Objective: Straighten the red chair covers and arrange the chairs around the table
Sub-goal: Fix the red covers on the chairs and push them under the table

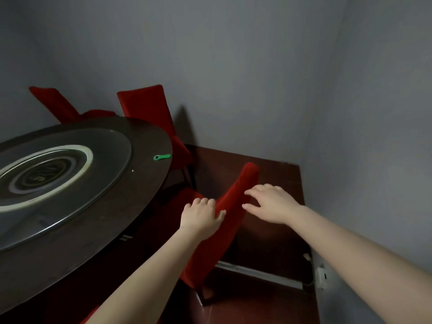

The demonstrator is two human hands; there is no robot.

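Observation:
A red-covered chair (236,190) stands right of the round dark table (140,202), its back edge-on toward me. My left hand (201,216) grips the near end of the backrest top, fingers curled over the red cover. My right hand (271,202) hovers with fingers spread beside the backrest's middle, fingertips touching or nearly touching the cover. Two more red-covered chairs (145,106) (56,101) stand at the table's far side against the wall.
A glass turntable (70,183) covers most of the tabletop, with a green bottle opener (161,157) near the table's right edge. Grey walls close in behind and at right. A white socket with a cable (321,275) sits low on the right wall above the dark red floor.

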